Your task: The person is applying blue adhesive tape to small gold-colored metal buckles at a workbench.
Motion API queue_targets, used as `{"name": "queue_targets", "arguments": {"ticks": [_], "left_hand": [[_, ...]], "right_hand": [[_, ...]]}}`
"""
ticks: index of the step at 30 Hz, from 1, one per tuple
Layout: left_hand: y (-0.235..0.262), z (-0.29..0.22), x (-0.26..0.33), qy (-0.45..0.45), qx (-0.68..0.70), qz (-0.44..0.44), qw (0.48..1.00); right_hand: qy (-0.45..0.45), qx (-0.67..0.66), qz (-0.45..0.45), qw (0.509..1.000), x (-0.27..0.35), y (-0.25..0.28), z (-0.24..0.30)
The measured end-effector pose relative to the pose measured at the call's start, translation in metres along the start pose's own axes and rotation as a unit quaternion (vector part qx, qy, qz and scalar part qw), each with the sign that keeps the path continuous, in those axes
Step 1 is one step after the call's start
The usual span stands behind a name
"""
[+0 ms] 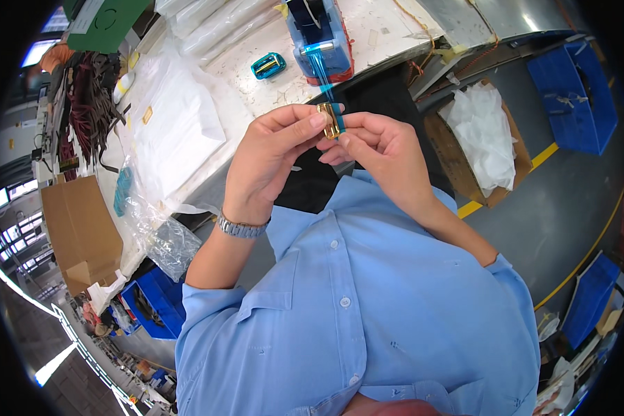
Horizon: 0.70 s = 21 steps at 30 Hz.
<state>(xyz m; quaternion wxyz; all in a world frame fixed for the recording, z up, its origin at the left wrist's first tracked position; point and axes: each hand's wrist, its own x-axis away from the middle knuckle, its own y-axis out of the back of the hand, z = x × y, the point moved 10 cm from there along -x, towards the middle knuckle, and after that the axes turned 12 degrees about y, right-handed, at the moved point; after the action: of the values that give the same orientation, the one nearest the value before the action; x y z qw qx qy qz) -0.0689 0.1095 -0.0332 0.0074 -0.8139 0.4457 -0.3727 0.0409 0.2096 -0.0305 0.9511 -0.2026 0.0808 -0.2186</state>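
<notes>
Both my hands meet over the table edge and pinch a small gold metal buckle [329, 120]. My left hand [270, 159] grips it from the left, with a metal watch on that wrist. My right hand [381, 149] grips it from the right. A strip of blue tape [320, 73] runs from the buckle up to a blue tape dispenser [319, 35] on the white table [256, 90]. A second small buckle wrapped in blue [268, 65] lies on the table left of the dispenser.
White sheets and clear plastic bags [166, 118] cover the table's left part, with brown straps [90, 104] beyond. A cardboard box with white wrapping [482, 142] stands on the floor at right, near blue bins [572, 93]. Flat cardboard [80, 229] lies lower left.
</notes>
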Motion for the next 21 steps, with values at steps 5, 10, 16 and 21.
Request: {"name": "queue_targets", "arguments": {"ticks": [5, 10, 16, 21], "left_hand": [[-0.004, -0.003, -0.001, -0.004, 0.0, 0.005, 1.0], [-0.005, -0.001, -0.002, -0.007, 0.013, 0.004, 1.0], [-0.005, -0.002, -0.001, -0.021, 0.012, -0.031, 0.999], [-0.007, -0.003, -0.004, -0.063, -0.046, -0.024, 0.997]], "right_hand": [[0.0, -0.008, -0.004, 1.0, 0.0, 0.001, 0.001], [-0.005, -0.026, -0.006, 1.0, 0.0, 0.0, -0.002], [-0.021, -0.027, -0.017, 0.999, -0.006, 0.001, -0.006], [-0.03, -0.002, -0.024, 0.999, -0.006, 0.006, -0.009]]}}
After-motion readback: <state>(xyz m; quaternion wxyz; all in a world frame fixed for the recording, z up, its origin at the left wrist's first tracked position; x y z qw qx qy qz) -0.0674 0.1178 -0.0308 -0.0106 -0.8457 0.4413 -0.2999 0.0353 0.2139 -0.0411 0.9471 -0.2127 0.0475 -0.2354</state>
